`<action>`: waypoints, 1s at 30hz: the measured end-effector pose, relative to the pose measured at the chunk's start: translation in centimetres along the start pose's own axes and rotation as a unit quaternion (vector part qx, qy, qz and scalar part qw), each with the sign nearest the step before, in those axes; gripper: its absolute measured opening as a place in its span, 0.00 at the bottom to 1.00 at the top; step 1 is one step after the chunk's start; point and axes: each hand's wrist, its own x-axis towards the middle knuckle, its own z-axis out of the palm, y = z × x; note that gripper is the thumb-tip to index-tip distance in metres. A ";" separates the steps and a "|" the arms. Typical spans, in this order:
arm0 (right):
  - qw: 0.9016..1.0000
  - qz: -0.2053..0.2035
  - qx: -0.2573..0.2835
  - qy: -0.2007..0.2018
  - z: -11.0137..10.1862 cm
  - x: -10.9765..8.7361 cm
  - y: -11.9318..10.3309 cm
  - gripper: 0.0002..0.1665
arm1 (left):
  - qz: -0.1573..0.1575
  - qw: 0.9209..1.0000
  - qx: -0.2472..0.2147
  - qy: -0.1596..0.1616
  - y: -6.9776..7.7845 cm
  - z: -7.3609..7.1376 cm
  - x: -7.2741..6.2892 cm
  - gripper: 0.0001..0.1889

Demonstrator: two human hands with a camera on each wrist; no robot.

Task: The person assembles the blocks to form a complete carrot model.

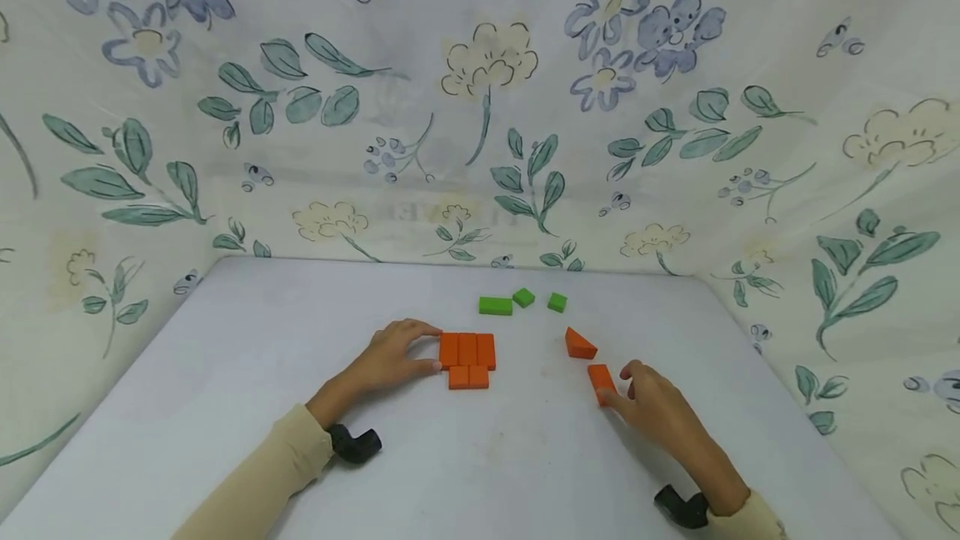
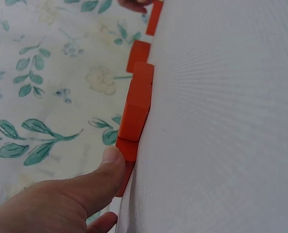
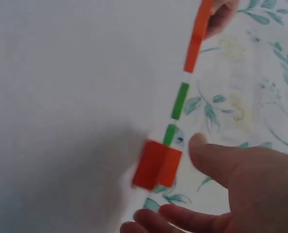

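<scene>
Several orange blocks lie flat together, with three longer ones in a row and two small orange blocks against their near side. My left hand touches the left side of this group with thumb and index fingertips; its thumb lies against an orange block in the left wrist view. On the right, my right hand is beside a loose rectangular orange block. Thumb and fingers are spread around that block in the right wrist view, not closed on it. An orange triangular block lies just beyond.
A long green block and two small green blocks lie farther back on the white table. Flower-printed cloth hangs behind and at both sides. A black band is on each wrist.
</scene>
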 end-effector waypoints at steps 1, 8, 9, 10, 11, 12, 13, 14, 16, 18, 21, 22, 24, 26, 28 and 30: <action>1.000 0.003 0.002 -0.005 0.3 0.0 0.1 0.32 | 0.000 1.000 -0.001 0.000 0.0 0.0 0.0 0.28; 1.000 -0.019 0.007 0.015 1.1 0.1 0.9 0.21 | 0.004 1.000 -0.004 -0.002 -0.1 0.0 -0.2 0.28; 1.000 -0.020 0.013 0.018 1.1 0.1 1.0 0.19 | 0.003 1.000 -0.003 -0.002 -0.1 0.0 -0.2 0.28; 0.999 -0.020 0.020 0.019 1.1 0.2 1.0 0.18 | 0.003 1.000 -0.002 -0.003 0.0 0.0 -0.2 0.28; 0.999 -0.021 0.030 0.018 1.0 0.2 0.9 0.17 | 0.001 1.000 -0.001 -0.003 0.0 -0.1 -0.2 0.28; 0.999 -0.027 0.042 0.018 1.0 0.3 0.8 0.17 | -0.001 1.000 0.002 -0.003 0.1 -0.1 -0.3 0.28; 0.998 -0.033 0.055 0.016 1.0 0.5 0.5 0.16 | -0.003 1.000 0.005 -0.003 0.1 -0.2 -0.4 0.28; 0.997 -0.044 0.066 0.014 1.0 0.6 0.0 0.16 | -0.006 1.000 0.006 -0.003 0.1 -0.4 -0.4 0.28; 0.993 -0.078 0.086 0.008 1.1 0.8 -1.3 0.15 | -0.010 1.000 0.007 -0.003 0.1 -0.6 -0.6 0.28; 0.987 -0.130 0.097 0.005 1.4 1.1 -3.1 0.13 | -0.014 1.000 0.008 -0.004 -0.1 -0.9 -0.7 0.28; 0.974 -0.208 0.095 0.005 2.2 1.3 -5.9 0.13 | -0.017 1.000 0.003 -0.007 -0.4 -1.0 -0.7 0.29; 0.968 -0.232 0.091 0.006 2.5 1.4 -6.8 0.13 | -0.015 1.000 0.003 -0.008 -0.6 -1.0 -0.7 0.29; 0.959 -0.269 0.083 0.003 3.2 1.6 -8.4 0.13 | -0.013 1.000 0.000 -0.008 -0.8 -0.8 -0.6 0.29; 0.951 -0.298 0.077 -0.004 3.8 1.8 -9.6 0.14 | -0.008 1.000 -0.001 -0.008 -0.9 -0.6 -0.4 0.29; 0.948 -0.311 0.070 -0.018 4.3 2.0 -10.3 0.14 | -0.001 1.000 -0.002 -0.007 -0.9 -0.3 -0.1 0.29; 0.945 -0.320 0.060 -0.030 4.6 2.3 -10.7 0.14 | 0.004 1.000 -0.001 -0.007 -0.8 -0.1 0.3 0.29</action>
